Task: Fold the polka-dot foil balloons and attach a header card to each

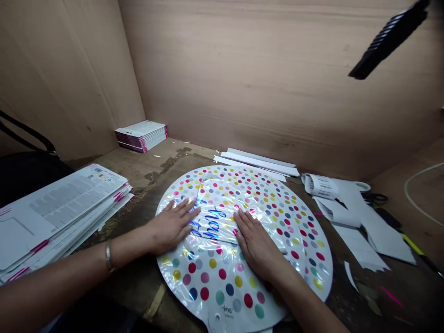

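A flat, round foil balloon (239, 300), white with many coloured dots, lies on the table in front of me. On top of it is a smaller folded dotted piece with shiny blue lettering (213, 222); I cannot make out whether it is a separate balloon. My left hand (174, 225) rests on the left part with fingers spread. Pressed flat near the middle, just right of the lettering, is my right hand (256, 243), its fingers stretched out and close together. Neither hand grips anything.
Printed card sleeves (69, 203) are stacked at the left, and a smaller stack (142, 134) stands in the back corner. White paper strips (258, 159) lie behind the balloon. Curled label paper (357, 208), scissors (376, 199) and a yellow-black tool (416, 247) are at the right. Wooden panels (260, 69) enclose the table.
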`<state>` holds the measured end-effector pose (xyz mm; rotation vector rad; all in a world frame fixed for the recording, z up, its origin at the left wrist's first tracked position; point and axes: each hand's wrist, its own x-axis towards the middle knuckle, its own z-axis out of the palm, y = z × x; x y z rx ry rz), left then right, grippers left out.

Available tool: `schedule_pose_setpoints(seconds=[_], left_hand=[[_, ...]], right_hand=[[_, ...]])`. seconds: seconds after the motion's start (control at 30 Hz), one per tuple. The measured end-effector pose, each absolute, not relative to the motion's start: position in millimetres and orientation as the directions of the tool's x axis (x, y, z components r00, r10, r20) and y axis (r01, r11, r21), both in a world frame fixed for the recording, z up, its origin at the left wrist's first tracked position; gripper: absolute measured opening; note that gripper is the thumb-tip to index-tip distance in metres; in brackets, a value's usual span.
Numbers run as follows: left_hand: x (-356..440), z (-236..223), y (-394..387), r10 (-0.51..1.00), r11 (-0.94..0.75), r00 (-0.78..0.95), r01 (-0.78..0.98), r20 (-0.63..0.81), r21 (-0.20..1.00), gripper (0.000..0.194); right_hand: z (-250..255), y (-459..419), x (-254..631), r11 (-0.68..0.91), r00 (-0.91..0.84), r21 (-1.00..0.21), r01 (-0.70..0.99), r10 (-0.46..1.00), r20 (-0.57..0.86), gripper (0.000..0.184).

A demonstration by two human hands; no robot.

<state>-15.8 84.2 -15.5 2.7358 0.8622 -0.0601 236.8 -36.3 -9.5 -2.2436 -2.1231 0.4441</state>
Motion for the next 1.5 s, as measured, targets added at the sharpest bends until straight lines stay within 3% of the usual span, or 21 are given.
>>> schedule_pose_setpoints(seconds=[0.07, 0.17, 0.27, 0.33, 0.5, 0.67, 0.8, 0.87, 0.93, 1.0, 1.07, 1.13, 1.2, 1.27, 1.37, 1.5], left_hand=[[-29.5, -7.7, 96.5, 0.650, -0.701, 0.751, 0.652, -0.117, 0.288, 0.054], [-18.8, 8.8, 112.0, 0.820, -0.459, 0.565, 0.744, -0.091, 0.486, 0.068], [21.6, 22.3, 130.3, 0.894, -0.160, 0.377, 0.774, -0.242, 0.612, 0.090], [51.1, 27.9, 146.9, 0.876, -0.074, 0.350, 0.777, -0.332, 0.625, 0.086], [88.7, 29.8, 174.6, 0.818, 0.006, 0.410, 0.695, -0.404, 0.719, 0.049], [69.1, 22.6, 160.5, 0.737, 0.025, 0.602, 0.429, -0.307, 0.903, 0.040], [58.4, 29.7, 149.9, 0.686, -0.006, 0.708, 0.237, -0.168, 0.972, 0.046], [61.9, 44.6, 147.9, 0.677, -0.033, 0.728, 0.169, -0.102, 0.985, 0.047], [66.0, 65.8, 144.1, 0.663, -0.119, 0.749, 0.073, 0.024, 0.990, 0.044], [64.9, 86.7, 135.9, 0.625, -0.332, 0.734, -0.059, 0.266, 0.941, 0.033], [55.8, 96.8, 122.6, 0.515, -0.637, 0.657, -0.136, 0.550, 0.759, 0.020], [40.7, 88.0, 106.2, 0.352, -0.852, 0.614, -0.103, 0.706, 0.514, 0.013], [23.9, 60.9, 89.4, 0.226, -0.927, 0.682, -0.068, 0.695, 0.368, 0.018], [8.7, 26.1, 74.4, 0.126, -0.939, 0.830, -0.077, 0.543, 0.336, 0.022], [-8.0, -11.9, 59.3, 0.015, -0.913, 0.949, -0.115, 0.314, 0.391, 0.026], [-19.8, -19.8, 56.0, 0.127, -0.884, 0.955, -0.014, 0.267, 0.468, 0.033]], right_hand=[[-7.7, -36.5, 235.9, -0.077, 0.036, -0.204, 0.976, 0.980, -0.196, 0.055], [-5.7, -35.8, 233.8, -0.084, 0.045, -0.190, 0.978, 0.979, -0.201, 0.056], [-4.4, -34.7, 232.0, -0.080, 0.044, -0.183, 0.980, 0.980, -0.192, 0.055], [-3.3, -34.1, 231.3, -0.075, 0.039, -0.190, 0.979, 0.981, -0.189, 0.055], [-4.6, -37.6, 231.7, -0.085, 0.043, -0.235, 0.968, 0.983, -0.177, 0.057], [-3.2, -44.9, 243.5, -0.093, 0.048, -0.369, 0.925, 0.991, -0.128, 0.060], [23.7, -21.2, 274.8, -0.130, 0.235, -0.482, 0.867, 0.958, 0.165, 0.068], [47.3, -2.2, 293.7, -0.090, 0.254, -0.546, 0.833, 0.939, 0.233, 0.073], [73.3, 10.1, 307.6, -0.031, 0.130, -0.663, 0.748, 0.986, 0.100, 0.050], [95.2, 8.0, 311.4, 0.027, 0.068, -0.684, 0.729, 0.991, 0.113, 0.034], [105.3, -9.4, 304.6, 0.116, 0.093, -0.558, 0.821, 0.939, 0.332, 0.030], [97.0, -36.2, 291.7, 0.157, 0.061, -0.336, 0.929, 0.829, 0.556, 0.022], [71.1, -64.0, 278.5, 0.168, -0.041, -0.160, 0.973, 0.804, 0.594, 0.019], [37.1, -87.1, 267.8, 0.247, -0.182, -0.068, 0.967, 0.849, 0.496, 0.023], [-2.5, -109.4, 256.6, 0.290, -0.240, -0.115, 0.950, 0.914, 0.327, 0.033], [-12.7, -121.0, 247.5, 0.258, -0.197, -0.190, 0.947, 0.937, 0.288, 0.036]])
